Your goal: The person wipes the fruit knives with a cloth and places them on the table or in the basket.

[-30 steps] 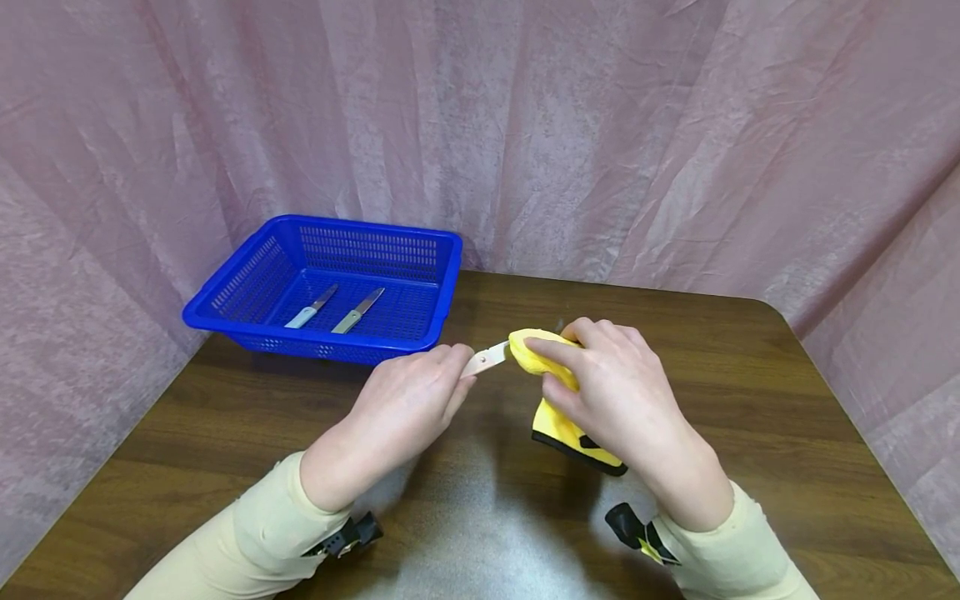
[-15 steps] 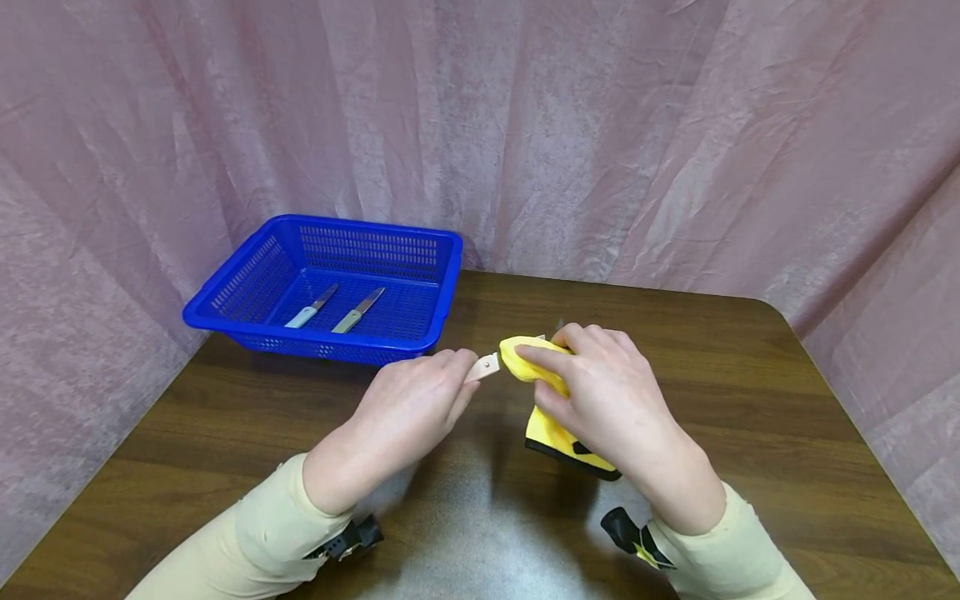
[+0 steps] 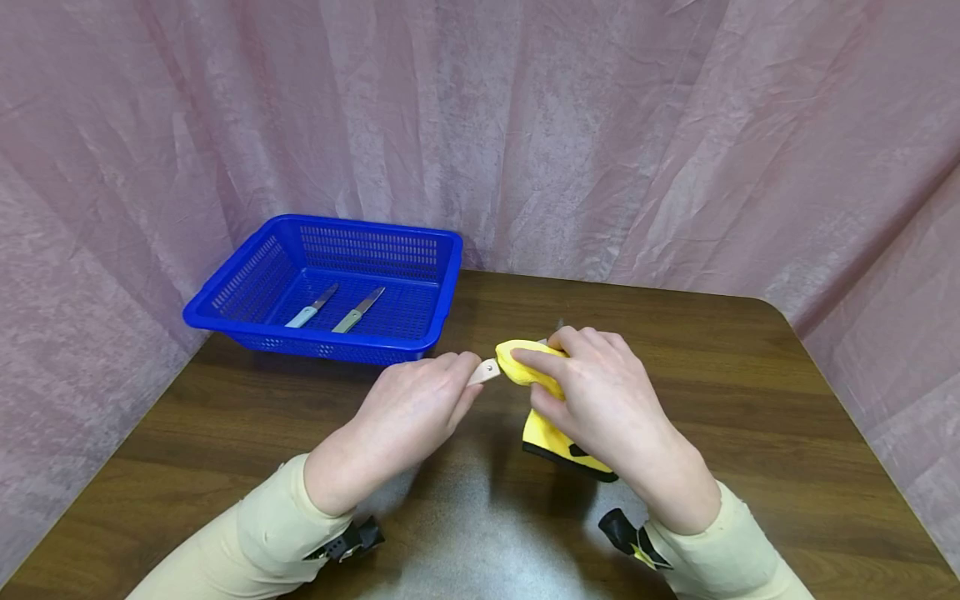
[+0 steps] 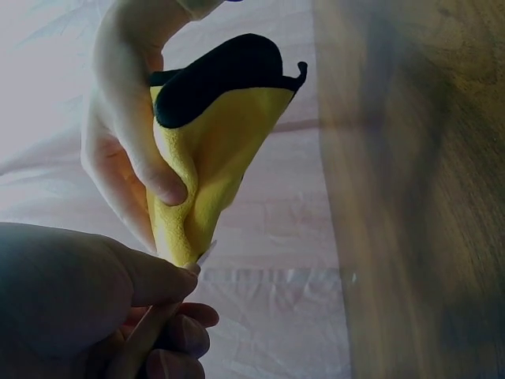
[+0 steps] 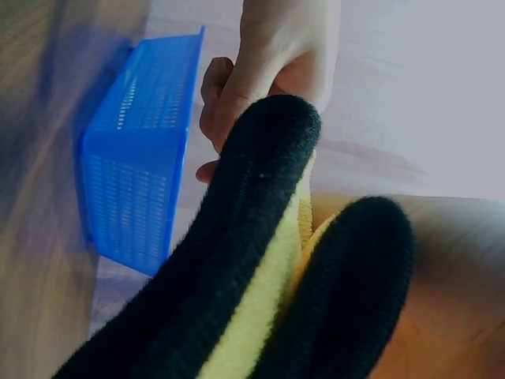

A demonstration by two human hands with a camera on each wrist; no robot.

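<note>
My left hand grips a knife by its cream handle, the end with a rivet showing past the fingers. My right hand pinches a yellow cloth with black edging, folded around the blade. Most of the blade is hidden by the cloth and fingers; a bit of it shows beyond them. In the left wrist view the cloth hangs from the right hand's fingers, touching close to the left thumb. The cloth's black edges fill much of the right wrist view.
A blue plastic basket stands at the back left of the wooden table. Inside it lie a knife with a pale blue handle and one with a greenish handle. Pink curtains hang behind and beside the table.
My right hand has slid the cloth left along the blade toward the handle, covering the stretch of blade that showed beside it. The left hand has shifted slightly right, still gripping the knife.
</note>
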